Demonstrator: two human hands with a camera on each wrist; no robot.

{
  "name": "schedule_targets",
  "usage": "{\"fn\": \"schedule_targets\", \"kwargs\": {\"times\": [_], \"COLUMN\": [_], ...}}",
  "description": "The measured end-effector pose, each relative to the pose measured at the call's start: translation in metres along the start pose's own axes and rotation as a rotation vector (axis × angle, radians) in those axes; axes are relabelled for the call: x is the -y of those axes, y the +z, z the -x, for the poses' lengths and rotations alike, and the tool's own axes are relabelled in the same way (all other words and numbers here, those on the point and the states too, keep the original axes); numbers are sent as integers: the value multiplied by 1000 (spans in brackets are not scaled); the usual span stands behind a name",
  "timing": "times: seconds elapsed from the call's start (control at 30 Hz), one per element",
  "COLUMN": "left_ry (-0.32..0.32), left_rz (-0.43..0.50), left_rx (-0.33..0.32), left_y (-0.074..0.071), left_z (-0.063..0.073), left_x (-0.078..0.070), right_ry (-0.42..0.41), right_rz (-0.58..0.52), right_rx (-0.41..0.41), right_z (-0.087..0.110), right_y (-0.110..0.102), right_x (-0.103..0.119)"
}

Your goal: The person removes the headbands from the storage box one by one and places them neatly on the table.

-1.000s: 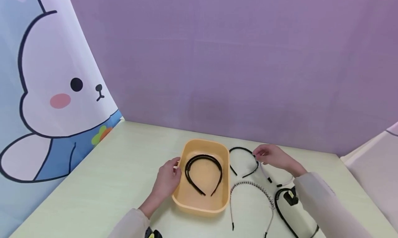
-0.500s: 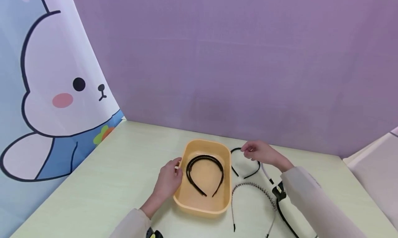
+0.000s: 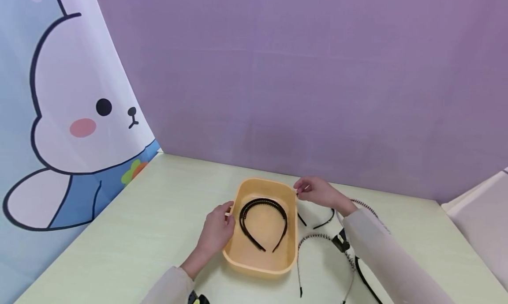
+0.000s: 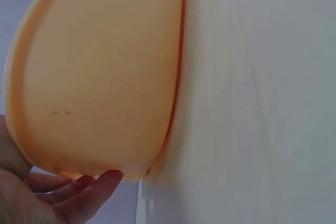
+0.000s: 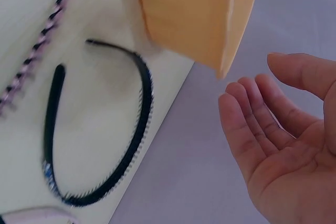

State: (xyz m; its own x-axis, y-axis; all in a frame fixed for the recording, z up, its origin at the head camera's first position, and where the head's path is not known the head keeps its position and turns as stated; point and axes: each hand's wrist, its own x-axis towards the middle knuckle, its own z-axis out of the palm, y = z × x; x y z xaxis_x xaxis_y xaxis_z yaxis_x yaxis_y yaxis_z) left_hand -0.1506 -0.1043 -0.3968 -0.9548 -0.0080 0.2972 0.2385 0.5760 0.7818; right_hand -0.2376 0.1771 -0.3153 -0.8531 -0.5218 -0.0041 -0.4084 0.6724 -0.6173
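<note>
Head view, the left hand (image 3: 216,229) grips the tub (image 3: 259,262) — likely steadying it, overlapping headbands (image 3: 262,200) inside; left wrist, fingers (image 4: 100,190) curl against it; right wrist, the right hand (image 5: 289,140) hangs loosely spread, empty, near the tub — another black headband (image 5: 146,95) on the desk (image 5: 100,119).

Soft, even light, faint shadows; wrist views slightly hazy

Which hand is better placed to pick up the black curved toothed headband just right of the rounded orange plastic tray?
Probably the right hand: it looks empty and close to that headband, while the left hand holds the tray by its left side.
</note>
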Motion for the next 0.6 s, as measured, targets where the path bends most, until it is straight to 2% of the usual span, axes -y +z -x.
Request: {"fn": "schedule_targets", "kwargs": {"times": [0.37,0.6], "left_ry": [-11,1], "left_rz": [-6,5], "left_rx": [14,10], "left_y": [0,2], "left_z": [1,0], "left_x": [1,2], "right_ry": [-69,-7], "right_rz": [-75,-102], "right_rx": [21,85], "right_z": [-18,-23], "right_y": [19,24], "right_x": [7,12]}}
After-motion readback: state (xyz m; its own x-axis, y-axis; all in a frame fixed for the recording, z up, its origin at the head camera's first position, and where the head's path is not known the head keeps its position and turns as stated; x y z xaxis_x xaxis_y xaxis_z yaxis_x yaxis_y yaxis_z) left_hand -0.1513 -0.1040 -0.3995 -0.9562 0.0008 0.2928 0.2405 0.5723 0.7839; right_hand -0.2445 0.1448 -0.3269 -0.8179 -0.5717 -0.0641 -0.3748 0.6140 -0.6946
